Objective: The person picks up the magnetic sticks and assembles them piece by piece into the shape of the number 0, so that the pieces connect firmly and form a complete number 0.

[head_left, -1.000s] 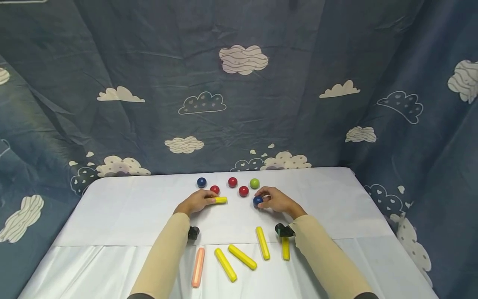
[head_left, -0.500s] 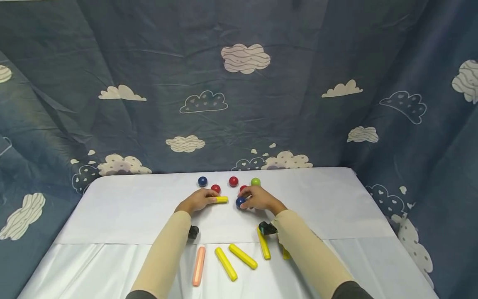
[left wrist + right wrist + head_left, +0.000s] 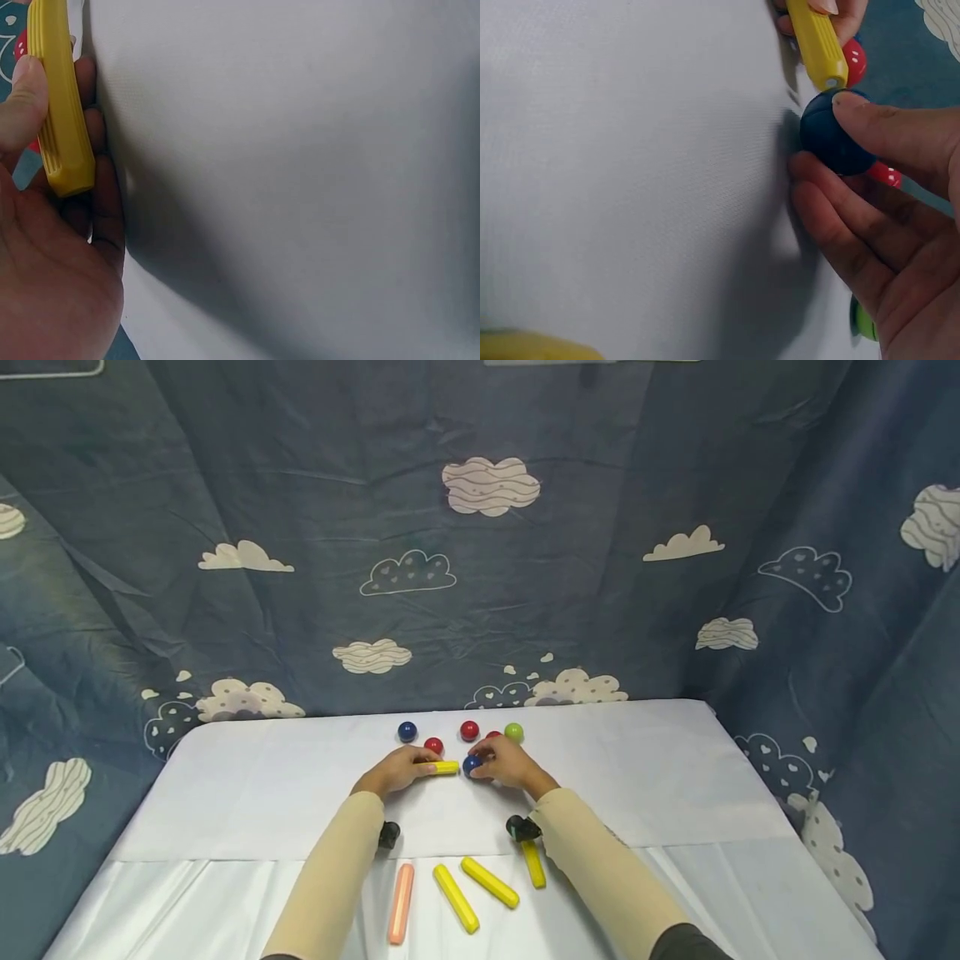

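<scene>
My left hand (image 3: 399,770) pinches a ridged yellow stick (image 3: 61,105) between thumb and fingers, low over the white cloth. The stick points right, and its end shows a small metallic dot in the right wrist view. Thumb and fingertips of my right hand (image 3: 512,763) hold a glossy dark blue ball (image 3: 834,133). In the right wrist view the ball is right at the end of the yellow stick (image 3: 819,45). Just behind the hands are a red ball (image 3: 433,746) and another red ball (image 3: 469,731); a third red ball (image 3: 494,735) is mostly hidden by my right hand.
At the back of the white-covered table (image 3: 637,777) lie a second blue ball (image 3: 407,732) and a green ball (image 3: 513,732). Nearer the front are an orange stick (image 3: 401,903) and several yellow sticks (image 3: 456,898), one partly under the right wrist camera. A cloud-patterned curtain (image 3: 525,568) hangs behind.
My right hand has moved left with the blue ball, up to the end of the yellow stick. My left hand has stayed in place, holding the stick.
</scene>
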Demonstrator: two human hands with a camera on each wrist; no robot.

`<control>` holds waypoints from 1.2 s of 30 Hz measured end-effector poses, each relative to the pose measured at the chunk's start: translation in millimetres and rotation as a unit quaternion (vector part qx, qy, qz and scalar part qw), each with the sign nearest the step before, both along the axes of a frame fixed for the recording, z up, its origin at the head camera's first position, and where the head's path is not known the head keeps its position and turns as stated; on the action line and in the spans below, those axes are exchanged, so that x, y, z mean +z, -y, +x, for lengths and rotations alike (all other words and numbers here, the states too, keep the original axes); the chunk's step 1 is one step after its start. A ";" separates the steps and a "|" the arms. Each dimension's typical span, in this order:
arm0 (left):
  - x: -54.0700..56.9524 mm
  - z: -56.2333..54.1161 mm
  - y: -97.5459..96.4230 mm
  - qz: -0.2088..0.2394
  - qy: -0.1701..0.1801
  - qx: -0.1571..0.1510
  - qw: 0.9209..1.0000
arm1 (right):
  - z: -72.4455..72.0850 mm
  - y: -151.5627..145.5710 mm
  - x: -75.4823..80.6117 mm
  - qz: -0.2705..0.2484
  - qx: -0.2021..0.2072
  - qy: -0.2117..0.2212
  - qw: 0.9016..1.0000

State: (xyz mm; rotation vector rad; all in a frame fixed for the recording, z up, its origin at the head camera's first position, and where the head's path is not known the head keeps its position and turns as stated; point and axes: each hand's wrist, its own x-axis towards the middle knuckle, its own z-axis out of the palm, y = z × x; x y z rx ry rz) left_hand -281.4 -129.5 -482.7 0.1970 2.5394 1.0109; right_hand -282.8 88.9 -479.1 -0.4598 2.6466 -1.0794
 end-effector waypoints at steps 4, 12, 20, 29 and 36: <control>0.2 2.6 -0.4 0.000 -0.010 -0.004 1.000 | 0.4 0.9 -1.9 0.005 0.006 0.002 1.000; 3.5 7.0 -2.4 0.000 0.001 0.004 1.000 | 0.6 3.0 -2.6 -0.021 0.006 0.015 1.000; -1.8 5.5 3.3 0.018 0.008 -0.001 1.000 | -0.1 7.3 -6.5 -0.028 -0.016 0.026 0.999; 4.4 5.4 26.5 -0.009 -0.017 0.027 0.999 | -1.9 7.4 -11.3 -0.039 -0.043 0.039 0.998; 10.8 -1.4 47.5 -0.015 -0.026 0.063 0.998 | -2.2 4.0 -11.8 -0.059 -0.058 0.049 0.995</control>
